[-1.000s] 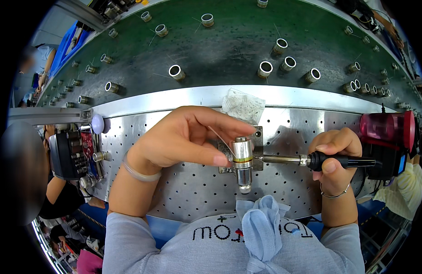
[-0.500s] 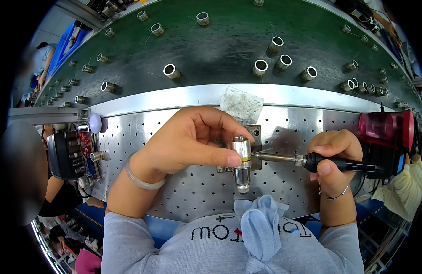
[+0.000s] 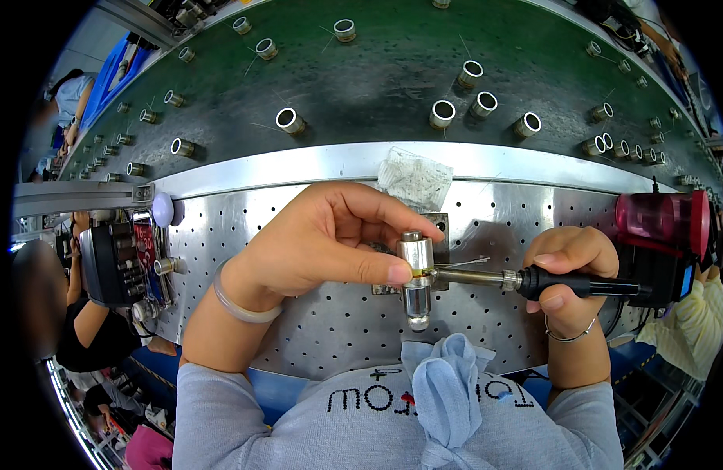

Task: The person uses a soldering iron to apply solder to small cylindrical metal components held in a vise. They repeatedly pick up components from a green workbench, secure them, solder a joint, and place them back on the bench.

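Note:
Between thumb and fingers, my left hand [image 3: 322,247] grips a shiny metal cylinder [image 3: 418,299], upright, with a yellowish band around its middle and a rounded lower end. A soldering iron [image 3: 475,276] lies in the closed fingers of my right hand [image 3: 576,258], its black handle pointing right. Its metal tip meets the cylinder's right side at the band. Thin wire [image 3: 472,262] sticks out to the right just above the iron's shaft. Behind the cylinder, a dark metal block [image 3: 439,227] is partly covered by my left hand.
Beyond the perforated metal bench [image 3: 322,337] runs a green belt [image 3: 361,86] bearing several metal rings [image 3: 289,121]. A soiled white cloth [image 3: 415,178] lies at the bench's far edge. Right stands a red translucent container [image 3: 659,222]; left, a black unit [image 3: 111,266] and another person [image 3: 95,333].
The cylinder has shifted slightly right, and the iron's tip has moved closer against its band. Rings on the belt have drifted slightly left. The person at left has moved further into view.

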A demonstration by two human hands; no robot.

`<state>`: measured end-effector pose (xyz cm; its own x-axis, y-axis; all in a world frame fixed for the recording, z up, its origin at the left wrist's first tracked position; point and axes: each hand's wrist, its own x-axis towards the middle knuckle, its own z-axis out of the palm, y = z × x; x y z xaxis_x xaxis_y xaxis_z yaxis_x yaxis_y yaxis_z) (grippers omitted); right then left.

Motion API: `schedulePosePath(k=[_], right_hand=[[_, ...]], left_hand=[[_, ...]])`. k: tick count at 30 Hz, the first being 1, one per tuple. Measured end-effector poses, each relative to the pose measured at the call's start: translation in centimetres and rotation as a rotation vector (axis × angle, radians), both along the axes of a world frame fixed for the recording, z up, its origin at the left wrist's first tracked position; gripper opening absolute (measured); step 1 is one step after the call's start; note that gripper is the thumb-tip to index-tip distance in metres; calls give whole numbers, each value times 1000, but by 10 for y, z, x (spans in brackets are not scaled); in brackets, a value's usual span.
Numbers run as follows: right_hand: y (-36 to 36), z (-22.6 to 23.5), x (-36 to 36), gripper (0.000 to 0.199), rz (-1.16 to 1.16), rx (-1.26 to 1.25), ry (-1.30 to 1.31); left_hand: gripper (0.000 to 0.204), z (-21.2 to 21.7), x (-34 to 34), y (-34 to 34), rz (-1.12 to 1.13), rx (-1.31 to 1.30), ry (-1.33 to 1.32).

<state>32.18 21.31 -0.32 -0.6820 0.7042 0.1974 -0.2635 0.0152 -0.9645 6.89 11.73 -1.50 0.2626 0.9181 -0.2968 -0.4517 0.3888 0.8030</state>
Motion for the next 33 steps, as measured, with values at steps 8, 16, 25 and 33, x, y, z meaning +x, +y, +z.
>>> schedulePosePath(k=[8,16,25,33], right_hand=[[1,1,-1,25,9,73,-21],[0,2,-2,25,5,98,-28],[-1,0,2,27,-36,-24,-30],[2,-1,0,26,-1,23,-19]], left_hand=[[43,-1,0,0,-2,-7,-6],[41,3,2,0,12,-39,26],[39,8,5,0,25,-63,25],[39,8,4,0,26,-66,34]])
